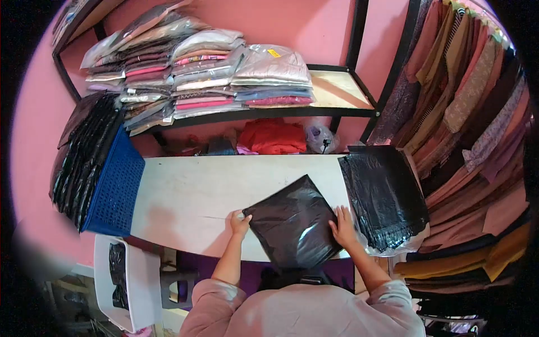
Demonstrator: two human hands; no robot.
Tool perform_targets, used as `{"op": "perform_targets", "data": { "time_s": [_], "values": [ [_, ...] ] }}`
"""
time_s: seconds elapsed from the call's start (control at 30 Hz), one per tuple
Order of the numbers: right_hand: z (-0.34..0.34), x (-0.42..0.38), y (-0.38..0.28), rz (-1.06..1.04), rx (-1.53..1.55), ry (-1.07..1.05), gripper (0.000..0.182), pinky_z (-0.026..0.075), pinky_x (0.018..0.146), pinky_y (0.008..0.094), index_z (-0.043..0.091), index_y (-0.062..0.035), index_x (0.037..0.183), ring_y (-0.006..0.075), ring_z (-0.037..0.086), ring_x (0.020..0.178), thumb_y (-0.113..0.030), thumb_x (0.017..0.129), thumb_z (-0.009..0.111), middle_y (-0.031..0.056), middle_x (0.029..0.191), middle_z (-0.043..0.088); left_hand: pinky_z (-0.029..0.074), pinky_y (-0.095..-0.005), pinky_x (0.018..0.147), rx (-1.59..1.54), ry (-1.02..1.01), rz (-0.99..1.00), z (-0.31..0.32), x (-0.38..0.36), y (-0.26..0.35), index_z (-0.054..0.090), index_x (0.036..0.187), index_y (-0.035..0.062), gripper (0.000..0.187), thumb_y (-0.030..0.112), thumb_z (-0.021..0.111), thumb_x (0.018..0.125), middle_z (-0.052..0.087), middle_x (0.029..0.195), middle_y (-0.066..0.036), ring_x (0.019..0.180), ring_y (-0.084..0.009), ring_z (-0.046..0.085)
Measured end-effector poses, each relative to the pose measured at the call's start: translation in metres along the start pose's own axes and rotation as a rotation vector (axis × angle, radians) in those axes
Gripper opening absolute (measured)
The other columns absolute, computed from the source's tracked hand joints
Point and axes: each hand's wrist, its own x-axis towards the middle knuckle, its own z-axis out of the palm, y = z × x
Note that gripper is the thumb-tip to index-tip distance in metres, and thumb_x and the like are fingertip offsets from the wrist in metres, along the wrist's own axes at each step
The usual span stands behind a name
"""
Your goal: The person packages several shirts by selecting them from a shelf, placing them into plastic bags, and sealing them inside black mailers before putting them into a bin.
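Note:
A black plastic mailing bag (297, 224), flat and squarish, is turned cornerwise at the front of the white table. Its near corner reaches past the table edge, close to my body. At its left corner my left hand (240, 222) is closed, pinching the plastic between thumb and fingers. Along the right side lies my right hand (344, 229), open, its fingers stretched out and its thumb touching the bag's edge. What the bag contains cannot be seen.
A stack of black plastic bags (384, 196) lies on the table's right. On the left, a blue basket (115, 185) holds more black bags. A white bin (143, 281) stands below. Wrapped clothes (208, 73) fill the shelf; garments (466, 106) hang at right.

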Motion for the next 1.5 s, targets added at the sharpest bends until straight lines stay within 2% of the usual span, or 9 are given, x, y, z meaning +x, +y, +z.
{"op": "perform_targets", "data": {
  "time_s": [0.13,0.2,0.23,0.33,0.43,0.53,0.7,0.93,1.5],
  "values": [
    [-0.016,-0.053,-0.035,0.117,0.135,0.087,0.042,0.037,0.087,0.0404,0.043,0.0028,0.115,0.0378,0.044,0.101,-0.011,0.078,0.057,0.0228,0.109,0.046,0.047,-0.0283,0.047,-0.049,-0.024,0.025,-0.029,0.014,-0.040,0.045,0.109,0.0008,0.046,0.002,0.068,0.070,0.059,0.083,-0.014,0.066,-0.0197,0.058],
    [-0.010,-0.077,-0.051,0.165,0.135,0.130,0.030,0.040,0.078,0.0381,0.047,0.0017,0.104,0.0338,0.048,0.087,-0.008,0.077,0.058,0.0185,0.095,0.049,0.048,-0.0325,0.075,-0.007,-0.348,-0.109,-0.072,0.002,-0.010,0.050,0.109,-0.0006,0.058,0.013,0.077,0.060,0.059,0.095,-0.015,0.084,-0.0229,0.059],
    [-0.005,-0.089,-0.059,0.169,0.112,0.168,0.024,0.041,0.073,0.0361,0.049,0.0009,0.097,0.0314,0.050,0.080,-0.008,0.077,0.059,0.0161,0.087,0.050,0.042,-0.0355,0.088,0.680,-0.479,0.042,-0.082,0.034,-0.044,0.046,0.116,-0.0005,0.072,0.022,0.078,0.056,0.053,0.110,-0.020,0.103,-0.0295,0.052],
    [0.017,-0.122,-0.089,0.602,0.356,0.129,0.022,0.043,0.066,0.0327,0.046,-0.0014,0.091,0.0244,0.051,0.067,-0.010,0.078,0.061,0.0115,0.078,0.051,0.034,-0.0358,0.097,0.931,-0.395,0.229,-0.101,0.035,0.022,0.041,0.121,-0.0012,0.083,0.031,0.078,0.054,0.044,0.122,-0.023,0.116,-0.0332,0.041],
    [0.085,-0.157,-0.072,0.888,0.818,0.210,0.043,0.042,0.056,0.0263,0.039,-0.0038,0.097,0.0123,0.048,0.061,-0.022,0.073,0.070,0.0032,0.072,0.048,0.034,-0.0350,0.095,0.342,-0.586,0.196,-0.065,0.052,0.029,0.035,0.125,-0.0018,0.083,0.028,0.076,0.060,0.041,0.124,-0.021,0.115,-0.0285,0.041],
    [0.061,-0.132,-0.114,1.223,1.003,0.169,0.025,0.040,0.049,0.0253,0.045,-0.0067,0.088,0.0103,0.050,0.060,-0.016,0.077,0.066,0.0030,0.070,0.052,0.040,-0.0347,0.088,0.207,-0.662,0.155,-0.041,0.044,0.032,0.039,0.122,-0.0018,0.074,0.025,0.075,0.063,0.051,0.114,-0.018,0.104,-0.0265,0.051],
    [0.074,-0.141,-0.088,1.112,1.172,0.133,0.036,0.043,0.070,0.0313,0.047,-0.0008,0.101,0.0188,0.055,0.078,-0.006,0.071,0.067,0.0086,0.090,0.057,0.045,-0.0331,0.074,0.101,-1.009,-0.062,-0.065,0.030,0.029,0.056,0.101,-0.0026,0.041,0.014,0.071,0.066,0.061,0.091,-0.011,0.081,-0.0213,0.058],
    [0.033,-0.143,-0.162,0.999,1.318,-0.070,0.062,0.041,0.086,0.0378,0.037,-0.0024,0.121,0.0273,0.049,0.103,-0.002,0.067,0.067,0.0125,0.109,0.053,0.042,-0.0326,0.084,-0.038,-0.926,-0.178,-0.129,-0.031,-0.033,0.046,0.117,-0.0008,0.065,0.021,0.077,0.063,0.056,0.106,-0.011,0.095,-0.0211,0.055],
    [0.043,-0.213,-0.278,0.755,1.346,-0.215,0.055,0.046,0.078,0.0362,0.040,-0.0036,0.115,0.0250,0.056,0.091,0.000,0.066,0.064,0.0113,0.102,0.055,0.039,-0.0332,0.088,-0.264,-0.796,-0.209,-0.316,-0.144,-0.082,0.049,0.113,0.0062,0.054,0.014,0.075,0.066,0.056,0.107,-0.006,0.099,-0.0191,0.051]
  ]
}}
